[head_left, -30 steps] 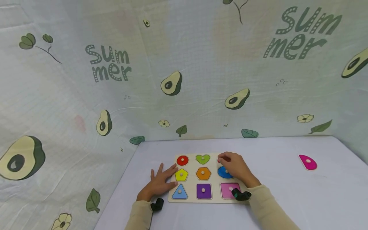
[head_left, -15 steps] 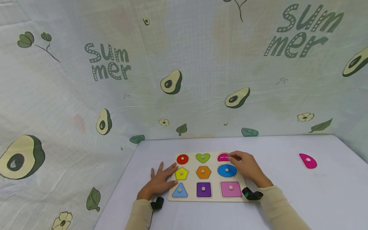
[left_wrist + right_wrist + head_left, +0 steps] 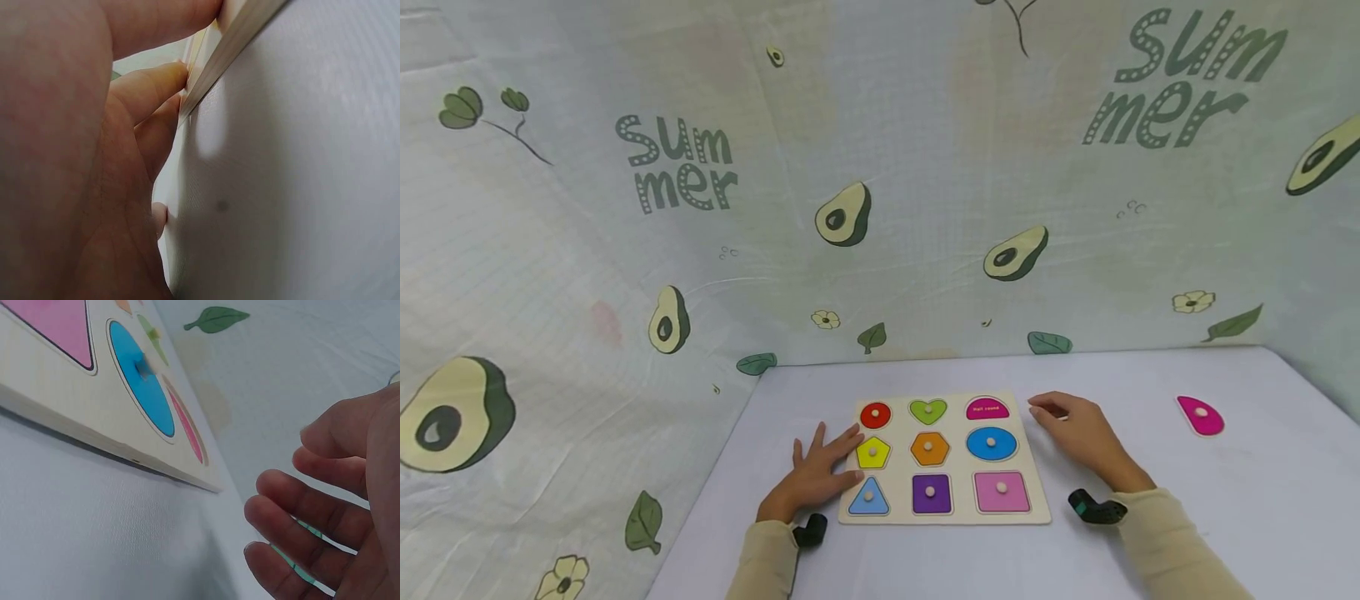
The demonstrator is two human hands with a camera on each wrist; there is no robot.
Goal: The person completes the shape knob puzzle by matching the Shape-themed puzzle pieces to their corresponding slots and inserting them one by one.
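Observation:
A wooden shape puzzle board (image 3: pixel 951 462) lies on the table, with knobbed pieces in most of its recesses. Its upper right recess (image 3: pixel 987 408), magenta and printed "Half round", has no piece in it. My left hand (image 3: pixel 808 483) rests at the board's left edge, fingers spread, thumb and fingertips on the wood; the left wrist view shows them against the edge. Just off the board's right side is my right hand (image 3: pixel 1084 433), holding nothing, its fingers (image 3: pixel 312 506) loosely bent in the right wrist view. Farther right lies a magenta half-round puzzle piece (image 3: pixel 1201 417) with a pale knob.
The white table (image 3: pixel 970 567) ends at a hanging cloth (image 3: pixel 925 283) printed with avocados and leaves. The cloth also runs along the left side. The board's pieces include a blue oval (image 3: pixel 990 443) and a pink rectangle (image 3: pixel 1002 492).
My right hand has moved right, from over the board's upper right corner to beside it, uncovering the half-round recess and the blue oval. The left hand has stayed in place.

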